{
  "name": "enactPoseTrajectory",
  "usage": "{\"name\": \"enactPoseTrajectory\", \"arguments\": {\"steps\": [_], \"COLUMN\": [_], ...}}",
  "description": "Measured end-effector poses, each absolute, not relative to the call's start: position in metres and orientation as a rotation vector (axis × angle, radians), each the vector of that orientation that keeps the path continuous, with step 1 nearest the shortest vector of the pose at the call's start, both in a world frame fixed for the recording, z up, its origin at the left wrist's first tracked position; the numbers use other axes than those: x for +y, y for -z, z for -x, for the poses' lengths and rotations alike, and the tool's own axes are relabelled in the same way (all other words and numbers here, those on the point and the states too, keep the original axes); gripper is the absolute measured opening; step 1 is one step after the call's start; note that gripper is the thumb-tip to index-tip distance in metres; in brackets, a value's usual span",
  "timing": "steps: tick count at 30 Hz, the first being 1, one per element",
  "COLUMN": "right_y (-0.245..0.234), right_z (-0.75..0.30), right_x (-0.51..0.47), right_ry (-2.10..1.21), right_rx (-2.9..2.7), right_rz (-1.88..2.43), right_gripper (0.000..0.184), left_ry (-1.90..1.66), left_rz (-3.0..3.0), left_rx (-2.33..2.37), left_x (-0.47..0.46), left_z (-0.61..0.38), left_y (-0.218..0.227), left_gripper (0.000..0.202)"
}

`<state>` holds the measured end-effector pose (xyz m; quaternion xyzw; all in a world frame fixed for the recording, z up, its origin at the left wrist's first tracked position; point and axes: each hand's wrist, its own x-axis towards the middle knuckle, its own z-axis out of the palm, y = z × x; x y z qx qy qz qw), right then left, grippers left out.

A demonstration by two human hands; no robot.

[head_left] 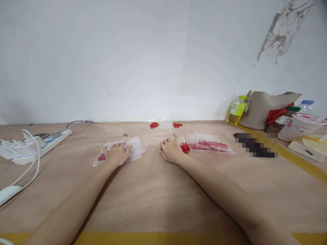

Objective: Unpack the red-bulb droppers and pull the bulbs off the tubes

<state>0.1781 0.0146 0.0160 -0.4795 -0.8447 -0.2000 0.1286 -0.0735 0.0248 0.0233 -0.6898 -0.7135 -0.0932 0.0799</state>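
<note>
My left hand (118, 154) lies with fingers spread on a stack of clear zip bags (136, 149) on the left of the table. Small red pieces (101, 157) show inside a bag by its outer edge. My right hand (170, 149) rests, fingers apart, over more red pieces (185, 147) in clear plastic, partly hidden under the palm. To the right of it, several filled zip bags (214, 144) with red contents overlap in a row. At the back, two small groups of red pieces (154, 125) lie on clear plastic film (166, 125).
A power strip (55, 141) with chargers and white cables stands at the left. On the right are a yellow-green bottle (236, 110), a grey bag (259, 110), a white tub (301, 127) and a blurred dark object (257, 145). The wall (153, 61) bounds the table behind.
</note>
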Motion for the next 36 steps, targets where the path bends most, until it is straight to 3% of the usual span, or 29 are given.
{"name": "enactPoseTrajectory", "arguments": {"steps": [17, 23, 28, 33, 36], "right_y": [-0.011, -0.005, -0.002, -0.004, -0.007], "right_z": [-0.199, -0.203, -0.201, -0.175, -0.146], "right_x": [0.002, -0.005, -0.008, -0.022, -0.029], "right_ry": [0.706, 0.668, 0.666, 0.465, 0.248], "right_rx": [-2.575, -2.482, -2.443, -2.523, -2.576], "right_rz": [1.188, 1.157, 1.064, 0.816, 0.681], "right_gripper": [0.020, 0.023, 0.019, 0.020, 0.038], "left_ry": [0.409, 0.411, 0.472, 0.571, 0.638], "left_rz": [1.998, 1.972, 2.029, 2.022, 1.985], "left_rx": [-2.287, -2.271, -2.465, -2.533, -2.532], "left_x": [0.034, 0.033, 0.041, 0.044, 0.043], "left_z": [0.084, 0.083, 0.086, 0.085, 0.084], "left_y": [-0.018, -0.020, -0.025, -0.024, -0.023], "left_gripper": [0.031, 0.039, 0.031, 0.032, 0.043]}}
